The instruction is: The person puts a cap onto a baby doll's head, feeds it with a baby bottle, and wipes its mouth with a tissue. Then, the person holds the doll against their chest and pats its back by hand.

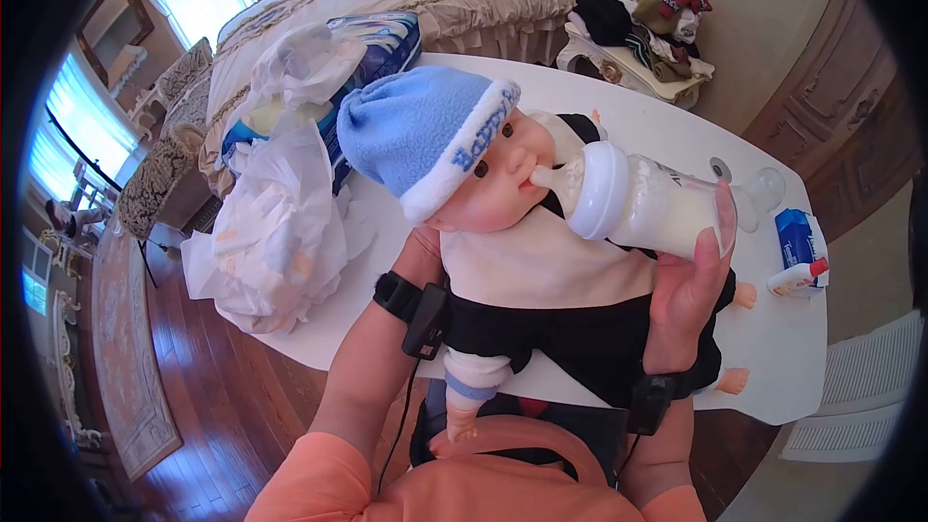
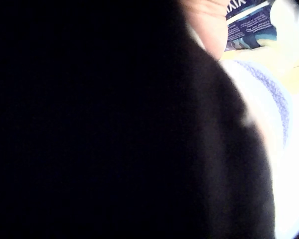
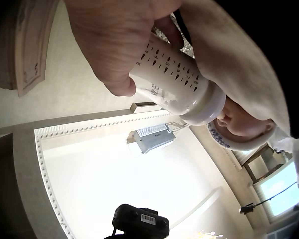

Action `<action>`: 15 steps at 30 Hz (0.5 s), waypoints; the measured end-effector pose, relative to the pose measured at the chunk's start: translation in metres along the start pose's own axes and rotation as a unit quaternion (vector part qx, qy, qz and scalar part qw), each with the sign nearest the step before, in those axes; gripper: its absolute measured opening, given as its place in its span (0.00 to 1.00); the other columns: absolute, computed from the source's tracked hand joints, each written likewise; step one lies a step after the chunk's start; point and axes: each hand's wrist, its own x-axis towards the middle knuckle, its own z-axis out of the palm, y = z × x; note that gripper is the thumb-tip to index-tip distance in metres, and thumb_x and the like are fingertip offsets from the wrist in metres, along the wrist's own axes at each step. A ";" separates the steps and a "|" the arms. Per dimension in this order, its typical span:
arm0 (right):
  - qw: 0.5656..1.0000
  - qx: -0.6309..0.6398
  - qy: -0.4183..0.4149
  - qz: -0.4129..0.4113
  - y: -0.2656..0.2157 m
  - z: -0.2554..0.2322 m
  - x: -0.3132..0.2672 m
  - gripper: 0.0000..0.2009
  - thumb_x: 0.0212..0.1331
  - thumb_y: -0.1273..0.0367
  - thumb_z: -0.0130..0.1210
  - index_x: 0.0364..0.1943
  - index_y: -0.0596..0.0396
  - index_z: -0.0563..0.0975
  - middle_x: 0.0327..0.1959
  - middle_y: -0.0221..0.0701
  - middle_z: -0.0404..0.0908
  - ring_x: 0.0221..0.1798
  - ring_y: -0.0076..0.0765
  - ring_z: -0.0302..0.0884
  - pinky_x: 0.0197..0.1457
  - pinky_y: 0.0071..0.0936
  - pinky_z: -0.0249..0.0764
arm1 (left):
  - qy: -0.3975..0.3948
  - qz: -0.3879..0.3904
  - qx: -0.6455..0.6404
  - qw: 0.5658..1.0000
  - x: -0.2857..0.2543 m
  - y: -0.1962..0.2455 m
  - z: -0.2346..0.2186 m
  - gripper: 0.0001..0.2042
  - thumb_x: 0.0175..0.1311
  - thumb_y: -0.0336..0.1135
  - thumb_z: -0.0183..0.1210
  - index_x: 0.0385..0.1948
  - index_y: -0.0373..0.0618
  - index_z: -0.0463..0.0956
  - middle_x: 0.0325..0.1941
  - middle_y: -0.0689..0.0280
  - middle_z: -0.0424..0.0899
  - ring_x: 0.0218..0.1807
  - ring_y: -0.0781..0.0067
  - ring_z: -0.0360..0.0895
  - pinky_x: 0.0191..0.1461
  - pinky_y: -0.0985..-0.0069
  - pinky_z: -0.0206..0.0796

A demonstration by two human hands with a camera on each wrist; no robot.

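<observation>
A baby doll point(image 1: 512, 169) in a blue fleece hat point(image 1: 411, 130) lies across the person's lap at the table's front edge, its face turned up. The left hand point(image 1: 426, 244) is under the doll's head at the neck; its fingers are hidden behind the doll. A sliver of that hand shows at the top of the left wrist view, beside a large dark blur. In the right hand point(image 1: 688, 285) a baby bottle point(image 1: 652, 208) of whitish liquid is gripped near its base, thumb along the side. The bottle tilts toward the doll, its teat at the mouth.
A white table point(image 1: 387, 314) bears a crumpled plastic bag point(image 1: 275, 246) and a blue diaper pack point(image 1: 387, 43) on the left. At the right lie a clear cap point(image 1: 770, 188), a blue box point(image 1: 797, 237) and a small red-tipped bottle point(image 1: 793, 278). Clothes point(image 1: 662, 14) are piled beyond.
</observation>
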 end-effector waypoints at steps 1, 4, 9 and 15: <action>1.000 0.000 0.000 0.000 0.000 0.000 0.000 0.35 0.47 0.63 0.55 0.59 0.59 0.53 0.53 0.40 0.62 0.56 0.37 0.61 0.59 0.35 0.60 | 0.000 0.000 0.000 1.000 0.000 0.000 0.000 0.24 0.56 0.29 0.52 0.55 0.37 0.56 0.57 0.56 0.63 0.56 0.69 0.65 0.59 0.73 0.59; 1.000 -0.002 -0.009 -0.002 0.000 0.000 0.000 0.36 0.47 0.63 0.55 0.59 0.59 0.52 0.54 0.41 0.61 0.57 0.38 0.60 0.60 0.36 0.58 | 0.003 0.002 0.026 1.000 0.001 -0.001 -0.001 0.23 0.59 0.29 0.49 0.56 0.37 0.55 0.57 0.55 0.62 0.56 0.68 0.64 0.60 0.73 0.58; 0.999 -0.002 -0.046 -0.011 0.000 0.000 -0.001 0.38 0.47 0.61 0.57 0.60 0.58 0.50 0.57 0.44 0.58 0.60 0.41 0.57 0.62 0.37 0.55 | -0.060 0.059 0.124 0.989 0.013 -0.013 -0.053 0.24 0.57 0.28 0.51 0.56 0.37 0.55 0.57 0.56 0.62 0.56 0.69 0.65 0.59 0.73 0.59; 1.000 0.005 -0.027 -0.002 0.001 -0.003 0.000 0.36 0.48 0.63 0.56 0.59 0.59 0.51 0.55 0.43 0.59 0.58 0.39 0.58 0.60 0.36 0.57 | -0.050 0.091 0.415 0.904 0.003 -0.002 -0.005 0.26 0.54 0.27 0.54 0.56 0.37 0.56 0.56 0.57 0.64 0.55 0.71 0.66 0.59 0.74 0.59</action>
